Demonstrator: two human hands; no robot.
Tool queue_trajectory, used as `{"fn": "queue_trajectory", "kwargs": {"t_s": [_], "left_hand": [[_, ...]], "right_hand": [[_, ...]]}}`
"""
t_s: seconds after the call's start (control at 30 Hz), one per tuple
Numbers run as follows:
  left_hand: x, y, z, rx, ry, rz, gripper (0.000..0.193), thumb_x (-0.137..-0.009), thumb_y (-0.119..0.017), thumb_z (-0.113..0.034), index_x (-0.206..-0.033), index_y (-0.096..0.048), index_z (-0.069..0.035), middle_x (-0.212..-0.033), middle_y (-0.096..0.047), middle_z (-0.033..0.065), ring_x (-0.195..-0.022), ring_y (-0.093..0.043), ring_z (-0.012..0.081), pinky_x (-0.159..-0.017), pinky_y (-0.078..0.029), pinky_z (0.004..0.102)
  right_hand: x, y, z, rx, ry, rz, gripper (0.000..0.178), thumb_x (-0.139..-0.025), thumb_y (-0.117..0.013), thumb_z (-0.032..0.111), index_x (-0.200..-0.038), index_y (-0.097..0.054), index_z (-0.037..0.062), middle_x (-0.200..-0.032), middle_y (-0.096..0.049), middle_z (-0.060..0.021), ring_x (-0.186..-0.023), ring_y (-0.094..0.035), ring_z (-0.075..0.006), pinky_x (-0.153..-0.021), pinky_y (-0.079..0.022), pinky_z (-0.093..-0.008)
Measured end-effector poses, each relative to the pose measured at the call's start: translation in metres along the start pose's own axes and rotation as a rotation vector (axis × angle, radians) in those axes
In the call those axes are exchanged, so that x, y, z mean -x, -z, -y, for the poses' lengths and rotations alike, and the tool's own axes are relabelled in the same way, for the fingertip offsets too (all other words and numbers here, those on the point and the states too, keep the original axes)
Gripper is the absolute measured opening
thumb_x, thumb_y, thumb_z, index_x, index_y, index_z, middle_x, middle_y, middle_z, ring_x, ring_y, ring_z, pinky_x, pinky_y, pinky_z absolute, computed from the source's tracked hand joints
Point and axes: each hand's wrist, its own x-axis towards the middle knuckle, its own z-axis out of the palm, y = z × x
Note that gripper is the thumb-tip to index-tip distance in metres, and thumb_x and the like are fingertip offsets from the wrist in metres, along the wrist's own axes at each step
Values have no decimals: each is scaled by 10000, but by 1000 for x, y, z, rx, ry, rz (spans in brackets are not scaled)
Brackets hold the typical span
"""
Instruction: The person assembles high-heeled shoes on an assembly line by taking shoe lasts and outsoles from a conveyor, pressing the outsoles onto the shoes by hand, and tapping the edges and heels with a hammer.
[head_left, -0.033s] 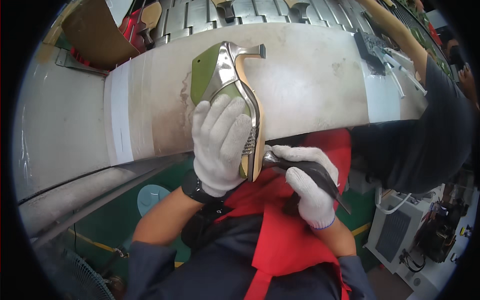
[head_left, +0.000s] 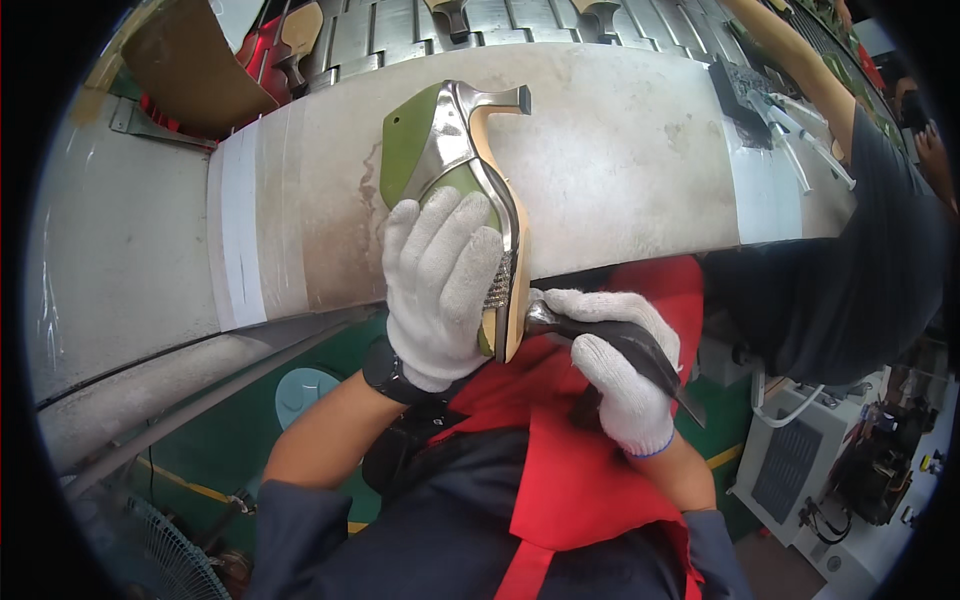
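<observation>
In my gloved left hand [head_left: 440,290] is a high-heeled shoe [head_left: 510,210] on a green last [head_left: 408,150]. It lies on its side, its silver heel [head_left: 505,101] at the far end and its beige sole facing right. A strip of sparkling stones shows beside my fingers, near the toe. My gloved right hand [head_left: 630,370] closes around a dark, curved tool [head_left: 628,342] with a shiny rounded metal end and a thin, flared other end. That shiny end is at the sole near the toe; I cannot tell whether they touch. Part of the tool is hidden by my fingers.
The shoe's heel end is over a pale padded bench [head_left: 620,150]. Behind runs a slatted metal conveyor [head_left: 390,35] carrying other heeled shoes. At right, another person's arm [head_left: 790,60] reaches past a dark block [head_left: 740,100] and white syringes [head_left: 790,150]. A brown panel [head_left: 195,65] stands at far left.
Almost nothing differs. Both hands keep their grip on the shoe and the tool, and the other person's arm at the right has shifted slightly.
</observation>
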Motion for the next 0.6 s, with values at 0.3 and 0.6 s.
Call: {"fn": "queue_trajectory", "kwargs": {"t_s": [0.3, 0.6], "left_hand": [[8, -2, -8, 14, 53, -2, 920, -917, -877, -391, -1603, -398, -9, -1565, -526, 260, -1492, -514, 464, -1290, -338, 659], [6, 1, -12, 134, 150, -36, 487, -884, -795, -104, -1339, -628, -69, -1400, -651, 180, -1339, -626, 398, -1271, -347, 650]], "right_hand": [[-42, 15, 30, -71, -38, 75, 407, -1001, -681, 126, -1285, -586, -150, -1306, -701, -390, -1199, -743, -499, -1063, -615, -595], [-81, 5, 54, 209, 11, 261, 323, -937, -804, 11, -1249, -751, -57, -1178, -817, -202, -1112, -805, -281, -1007, -636, -405]]}}
